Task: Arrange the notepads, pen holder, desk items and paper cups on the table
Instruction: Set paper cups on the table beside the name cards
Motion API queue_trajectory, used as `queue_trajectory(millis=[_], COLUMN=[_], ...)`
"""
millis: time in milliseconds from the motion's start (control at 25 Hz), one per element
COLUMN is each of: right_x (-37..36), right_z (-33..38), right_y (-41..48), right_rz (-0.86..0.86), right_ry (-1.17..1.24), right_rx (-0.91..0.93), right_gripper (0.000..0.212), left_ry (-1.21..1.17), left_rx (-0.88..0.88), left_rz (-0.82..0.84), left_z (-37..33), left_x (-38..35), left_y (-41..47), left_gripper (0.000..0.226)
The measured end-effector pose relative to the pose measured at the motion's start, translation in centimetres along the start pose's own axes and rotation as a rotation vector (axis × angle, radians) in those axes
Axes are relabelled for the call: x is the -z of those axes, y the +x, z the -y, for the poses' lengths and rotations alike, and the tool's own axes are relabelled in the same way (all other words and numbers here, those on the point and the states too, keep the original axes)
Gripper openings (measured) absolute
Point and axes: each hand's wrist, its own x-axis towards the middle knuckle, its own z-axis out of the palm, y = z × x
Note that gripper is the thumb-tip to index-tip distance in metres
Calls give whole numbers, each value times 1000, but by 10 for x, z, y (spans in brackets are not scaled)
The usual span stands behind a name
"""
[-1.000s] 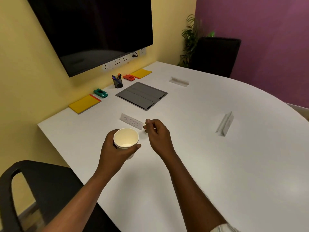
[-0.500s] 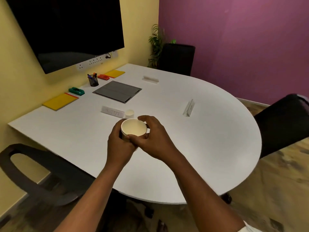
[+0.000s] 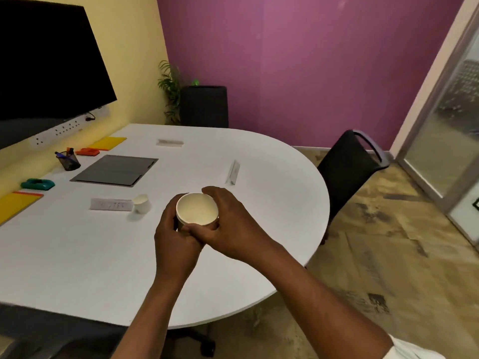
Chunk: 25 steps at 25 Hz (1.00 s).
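Note:
Both hands hold a white paper cup [image 3: 197,209] above the white table [image 3: 272,177]. My left hand [image 3: 173,237] grips it from the left and below, and my right hand [image 3: 228,224] wraps its right side. A second paper cup [image 3: 141,203] stands on the table beside a white name card [image 3: 111,204]. Along the wall side lie a yellow notepad [image 3: 15,204], a green tape dispenser [image 3: 38,183], a black mesh pen holder [image 3: 68,160] with pens, an orange stapler [image 3: 88,151] and another yellow notepad [image 3: 110,142].
A grey folder [image 3: 115,170] lies behind the name card. Two more name cards [image 3: 169,142] [image 3: 232,172] stand farther back and right. Black chairs stand at the far end [image 3: 204,106], at the right [image 3: 350,164] and at the lower left [image 3: 51,330]. A screen [image 3: 46,66] hangs on the yellow wall.
My right hand left the small cup standing on the table and came onto the cup in my left hand. The view swung to the right.

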Motion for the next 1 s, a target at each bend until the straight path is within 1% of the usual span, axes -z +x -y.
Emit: queue_trajectory(millis=[240, 480, 600, 840, 1000], right_x=[91, 213, 259, 309, 337], right_z=[-56, -136, -164, -224, -268], right_y=[-21, -36, -36, -21, 9], right_rz=[-37, -48, -33, -14, 12], right_ry=[-70, -114, -124, -91, -141], right_rx=[50, 70, 70, 105, 136], right_gripper=[77, 76, 78, 71, 61], left_ry=[-23, -47, -55, -38, -55], left_rx=[-35, -27, -4, -9, -12], left_rz=[42, 45, 54, 20, 21], left_z=[-35, -80, -93, -96, -79], left_x=[-98, -240, -290, -365, -424], left_y=[-11, -20, -22, -3, 25], left_gripper=[68, 62, 64, 60, 56])
